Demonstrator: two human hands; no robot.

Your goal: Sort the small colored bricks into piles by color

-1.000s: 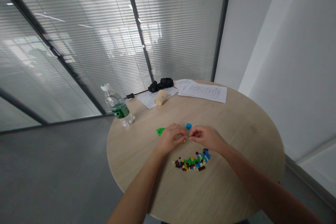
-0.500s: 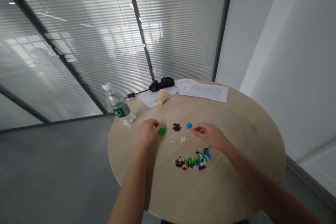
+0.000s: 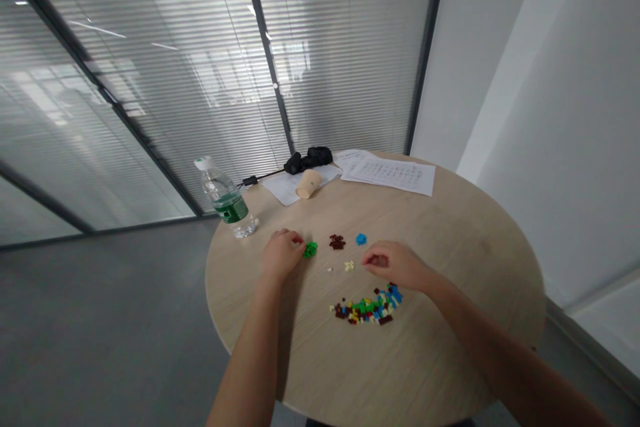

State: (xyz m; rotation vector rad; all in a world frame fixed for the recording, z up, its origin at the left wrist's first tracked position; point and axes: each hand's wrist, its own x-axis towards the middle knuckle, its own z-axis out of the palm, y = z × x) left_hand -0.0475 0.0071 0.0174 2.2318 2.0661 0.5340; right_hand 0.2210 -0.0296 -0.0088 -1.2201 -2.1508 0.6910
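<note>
My left hand (image 3: 283, 254) rests at the left of the table, its fingers curled together beside a small pile of green bricks (image 3: 311, 249). Whatever its fingertips may hold is hidden. My right hand (image 3: 396, 263) hovers with bent, closed fingers just right of a few cream bricks (image 3: 349, 266); I cannot make out anything in its grip. Between the hands lie a cluster of dark brown bricks (image 3: 337, 242) and a small blue group (image 3: 361, 239). Closer to me, a curved heap of mixed toy bricks (image 3: 367, 307) spreads across the table.
A water bottle (image 3: 227, 203) stands near the left edge of the round wooden table (image 3: 425, 353). At the back are a tipped paper cup (image 3: 308, 184), a black bundle (image 3: 313, 159) with a cable, and printed sheets (image 3: 393, 173). Glass panels with blinds (image 3: 350, 67) rise behind.
My right hand has moved from beside the blue bricks toward me, down to the level of the cream ones. My left hand has barely shifted.
</note>
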